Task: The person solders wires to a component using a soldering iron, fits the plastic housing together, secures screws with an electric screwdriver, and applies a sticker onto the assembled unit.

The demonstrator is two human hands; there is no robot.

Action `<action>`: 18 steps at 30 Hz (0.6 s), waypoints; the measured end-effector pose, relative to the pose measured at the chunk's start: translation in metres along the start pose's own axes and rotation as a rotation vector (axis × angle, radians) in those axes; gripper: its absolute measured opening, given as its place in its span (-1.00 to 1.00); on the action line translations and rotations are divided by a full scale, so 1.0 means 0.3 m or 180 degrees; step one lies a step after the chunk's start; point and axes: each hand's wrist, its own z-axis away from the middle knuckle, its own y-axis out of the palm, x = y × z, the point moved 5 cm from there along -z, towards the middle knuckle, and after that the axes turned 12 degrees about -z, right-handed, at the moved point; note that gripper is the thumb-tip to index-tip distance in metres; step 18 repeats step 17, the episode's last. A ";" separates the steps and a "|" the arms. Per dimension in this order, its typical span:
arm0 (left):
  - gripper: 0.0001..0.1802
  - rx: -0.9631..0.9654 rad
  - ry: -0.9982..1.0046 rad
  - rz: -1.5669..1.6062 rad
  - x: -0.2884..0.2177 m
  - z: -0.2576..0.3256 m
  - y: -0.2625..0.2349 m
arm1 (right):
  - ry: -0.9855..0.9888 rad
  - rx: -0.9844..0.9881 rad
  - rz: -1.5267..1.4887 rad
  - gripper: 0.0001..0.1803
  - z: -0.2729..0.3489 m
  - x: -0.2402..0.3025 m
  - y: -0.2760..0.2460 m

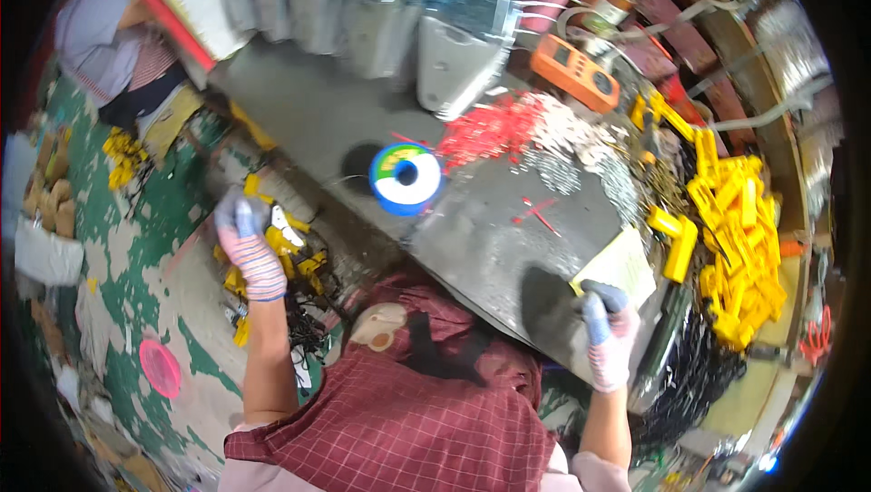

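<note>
My left hand [247, 251], in a striped knit glove with grey fingertips, is raised left of the bench above yellow and black parts [304, 265]. Its fingers are pressed together; whatever they pinch cannot be made out. Over the bench's near right edge, my right hand [610, 338] wears a matching glove, thumb and fingers closed beside a pale yellow sheet [626, 265]. Anything in that pinch is too small or blurred to name. A blue-rimmed spool [387, 191] lies flat on the dark bench top [481, 229], between the two hands. Thin red pieces [537, 213] lie right of it.
Grey-white devices [458, 56] line the bench's back. Red parts [490, 129], white parts [558, 124] and small metal pieces [553, 172] lie heaped near an orange meter [574, 73]. Yellow casings [739, 247] and black cables [689, 378] crowd the right. Another person [100, 34] sits far left.
</note>
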 end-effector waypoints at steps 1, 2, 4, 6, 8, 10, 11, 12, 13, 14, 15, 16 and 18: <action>-0.67 0.0141 0.0812 -0.0402 -0.238 0.022 0.058 | -0.0143 0.0252 0.0253 -0.77 0.001 0.018 0.016; -0.75 0.0504 0.1150 -0.0438 -0.399 0.082 0.167 | -0.0096 0.0365 0.0401 -0.76 0.005 0.043 0.050; -0.68 0.0848 0.1949 -0.1751 -0.594 0.162 0.386 | -0.0280 0.0735 0.0539 -0.74 0.019 0.060 0.088; -0.60 0.1094 0.2587 -0.2947 -0.653 0.212 0.588 | -0.0543 0.0892 0.0481 -0.76 0.034 0.090 0.085; -0.53 0.1333 0.2239 -0.3204 -0.593 0.148 0.663 | -0.1035 0.0772 0.0831 -0.78 0.055 0.088 0.029; -0.53 0.1324 0.1903 -0.3423 -0.564 0.125 0.717 | -0.1468 0.0330 0.1025 -0.81 0.084 0.073 -0.051; -0.54 0.1297 0.1685 -0.3547 -0.543 0.104 0.737 | -0.1281 0.0103 0.1032 -0.82 0.086 0.045 -0.103; -0.54 0.1183 0.1846 -0.3330 -0.528 0.074 0.742 | -0.1246 -0.0038 0.1157 -0.83 0.087 0.033 -0.148; -0.54 0.1046 0.1999 -0.3117 -0.493 0.047 0.740 | -0.1221 -0.0159 0.1271 -0.83 0.074 0.015 -0.193; -0.53 0.0917 0.2142 -0.2968 -0.477 0.036 0.730 | -0.1158 -0.0233 0.1570 -0.82 0.055 0.017 -0.234; -0.53 0.0927 0.2182 -0.2973 -0.470 0.044 0.722 | -0.1358 -0.0350 0.1734 -0.83 0.020 0.030 -0.279; -0.54 0.1228 0.1952 -0.2596 -0.456 0.053 0.706 | -0.1226 -0.0591 0.1289 -0.84 -0.029 0.027 -0.333; -0.54 0.1543 0.1707 -0.2199 -0.444 0.070 0.687 | -0.1085 -0.0846 0.0861 -0.84 -0.078 0.027 -0.385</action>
